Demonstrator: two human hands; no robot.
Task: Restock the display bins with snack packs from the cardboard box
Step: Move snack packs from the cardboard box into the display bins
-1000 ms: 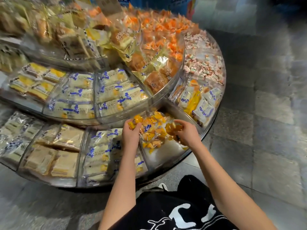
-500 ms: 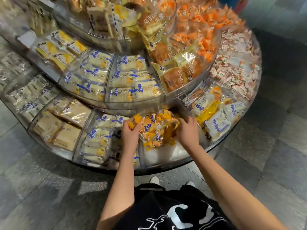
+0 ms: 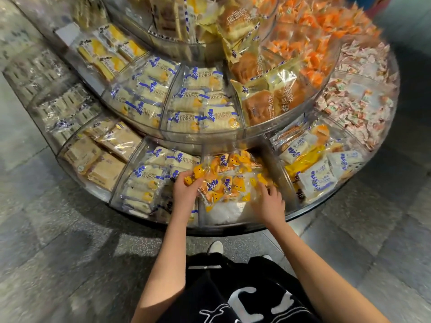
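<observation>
A heap of small yellow-and-orange snack packs lies in a clear wedge-shaped bin on the lowest tier of a round display. My left hand grips the left edge of the heap, fingers curled round a few packs. On the heap's right side my right hand has its fingers spread and lightly touching the packs. No cardboard box is in view.
Neighbouring bins hold white-and-blue cake packs, beige wafer packs and mixed white and yellow packs. Upper tiers carry bread packs and orange sweets. Grey tiled floor surrounds the stand; my shoes stand close to its base.
The view has tilted down and shifted. My right hand has released the packs it held at the heap's upper right and come down lower with fingers spread. My left hand keeps its hold.
</observation>
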